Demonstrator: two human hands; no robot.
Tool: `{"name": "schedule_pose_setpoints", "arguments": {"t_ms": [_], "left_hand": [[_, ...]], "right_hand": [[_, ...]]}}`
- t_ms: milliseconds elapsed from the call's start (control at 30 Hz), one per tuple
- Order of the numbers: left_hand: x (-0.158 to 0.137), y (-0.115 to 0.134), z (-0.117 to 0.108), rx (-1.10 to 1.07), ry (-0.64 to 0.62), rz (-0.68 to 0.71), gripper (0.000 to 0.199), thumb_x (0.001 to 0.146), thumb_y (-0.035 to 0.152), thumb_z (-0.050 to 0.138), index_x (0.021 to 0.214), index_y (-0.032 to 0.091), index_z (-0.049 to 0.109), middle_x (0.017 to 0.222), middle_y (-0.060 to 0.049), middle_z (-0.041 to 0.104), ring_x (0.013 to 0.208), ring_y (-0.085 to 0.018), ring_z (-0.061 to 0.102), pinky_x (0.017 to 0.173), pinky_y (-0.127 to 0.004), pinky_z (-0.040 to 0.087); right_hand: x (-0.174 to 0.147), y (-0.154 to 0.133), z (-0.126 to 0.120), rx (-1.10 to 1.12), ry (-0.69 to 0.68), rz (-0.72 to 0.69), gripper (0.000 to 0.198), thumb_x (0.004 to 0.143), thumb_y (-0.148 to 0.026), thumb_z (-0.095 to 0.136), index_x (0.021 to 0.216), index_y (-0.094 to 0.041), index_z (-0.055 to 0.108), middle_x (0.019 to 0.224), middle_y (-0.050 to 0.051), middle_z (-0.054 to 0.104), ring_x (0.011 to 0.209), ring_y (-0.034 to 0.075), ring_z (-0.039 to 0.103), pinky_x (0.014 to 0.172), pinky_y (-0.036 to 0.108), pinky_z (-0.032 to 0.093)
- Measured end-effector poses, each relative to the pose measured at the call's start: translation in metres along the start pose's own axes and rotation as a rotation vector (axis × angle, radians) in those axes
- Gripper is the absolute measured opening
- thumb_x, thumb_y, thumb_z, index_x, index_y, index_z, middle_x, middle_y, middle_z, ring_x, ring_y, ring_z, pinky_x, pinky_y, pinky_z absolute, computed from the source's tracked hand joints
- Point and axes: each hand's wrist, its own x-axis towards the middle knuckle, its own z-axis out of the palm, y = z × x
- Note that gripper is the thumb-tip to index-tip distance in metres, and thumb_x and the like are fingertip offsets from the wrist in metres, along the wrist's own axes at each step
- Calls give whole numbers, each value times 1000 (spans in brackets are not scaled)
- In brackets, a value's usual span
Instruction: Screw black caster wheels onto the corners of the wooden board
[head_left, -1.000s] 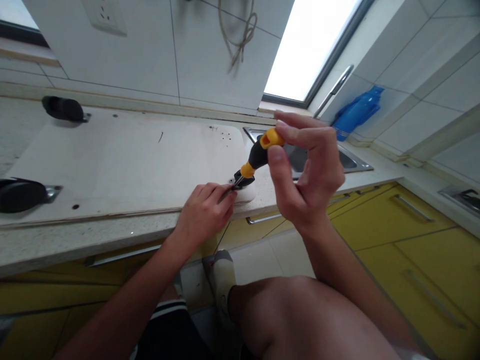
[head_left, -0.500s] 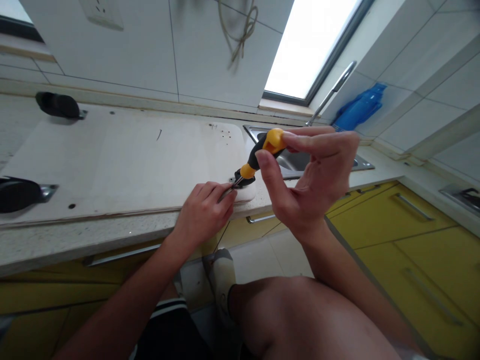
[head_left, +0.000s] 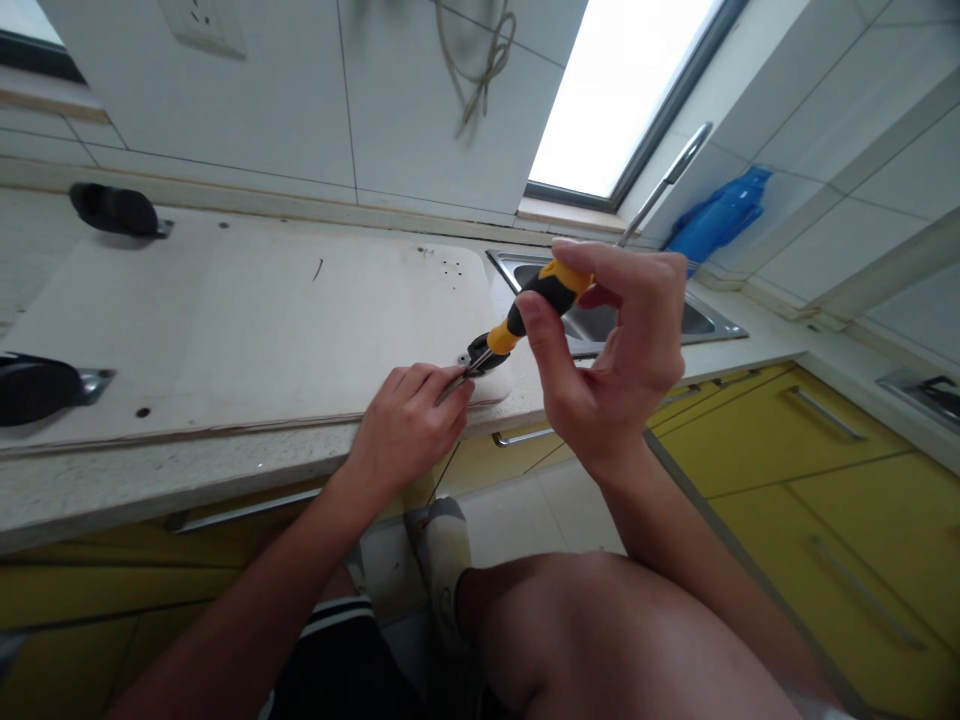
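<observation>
My right hand (head_left: 619, 350) grips a yellow and black screwdriver (head_left: 553, 290) by its handle, thumb on one side and fingers curled over the end. The screwdriver leans down to the left. Its metal shaft runs to the fingertips of my left hand (head_left: 412, 415), which are pinched around its lower end. The very tip is hidden there. Just behind the shaft, a small black caster wheel (head_left: 480, 352) with a metal bracket sits at the near right corner of a white board (head_left: 300, 330). My left hand rests on the board's front edge.
Two more black casters, one far left (head_left: 124, 210) and one near left (head_left: 41, 388), are on the board. A small dark screw-like piece (head_left: 318, 269) lies on it. Behind my right hand are a steel sink (head_left: 697, 318) and a tap (head_left: 675, 165). Yellow cabinets (head_left: 787, 430) stand below.
My right hand has shifted slightly left, its fingers curling further around the handle. The handle's end has tipped a little right and down. My left hand stays in place.
</observation>
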Motion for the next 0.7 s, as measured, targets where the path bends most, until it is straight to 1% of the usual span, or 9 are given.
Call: {"name": "schedule_pose_setpoints", "arguments": {"t_ms": [133,167,267,333,433,500,567,633,700], "left_hand": [[0,0,0,-3,-4,1,25,100,14,69,124,16,76,131,-11,81,109,-32,69,85,-49,56],[0,0,0,-2,-2,4,25,99,14,69,123,16,77,131,-11,81,109,-32,69,85,-49,56],[0,0,0,3,12,11,24,100,14,69,122,15,77,131,-11,81,108,-31,69,83,-49,55],[0,0,0,3,13,11,25,100,14,69,123,15,77,132,-11,81,108,-31,69,83,-49,55],[0,0,0,-3,3,3,26,99,13,70,124,15,77,132,-11,81,109,-31,69,84,-49,55],[0,0,0,-4,2,1,26,98,13,70,123,15,77,132,-11,81,109,-31,70,84,-49,55],[0,0,-1,0,5,3,25,99,13,69,122,15,77,132,-11,81,109,-31,70,84,-49,55],[1,0,-1,4,4,5,24,100,14,69,122,15,78,133,-10,81,109,-31,69,83,-49,55],[1,0,-1,4,3,4,24,101,15,69,122,15,78,132,-10,82,109,-31,69,82,-49,55]], "right_hand": [[-3,2,-2,16,-142,60,43,108,-26,55,148,-39,62,137,10,70,122,31,71,93,52,68],[-3,3,-2,28,-141,60,42,108,-26,57,148,-39,62,136,10,70,121,30,71,93,51,68],[-1,7,-2,36,-32,13,32,103,-32,72,135,-31,69,120,9,68,110,28,71,90,49,67],[-1,9,-2,61,6,-14,30,102,-36,75,131,-28,70,117,7,65,112,27,70,92,50,67],[-2,7,-4,123,-87,31,31,109,-31,61,140,-29,65,132,9,68,125,27,70,98,50,67],[-3,5,-5,124,-145,79,35,111,-28,57,145,-32,62,139,9,68,127,27,70,98,49,67],[-3,4,-6,89,-121,71,35,108,-30,65,142,-33,65,130,8,69,118,25,71,94,47,67],[-3,6,-5,68,-52,32,33,104,-34,74,136,-32,68,119,5,66,111,23,70,93,45,66],[-2,7,-5,80,-28,20,32,104,-36,75,134,-32,67,119,4,64,114,23,70,95,45,65]]}}
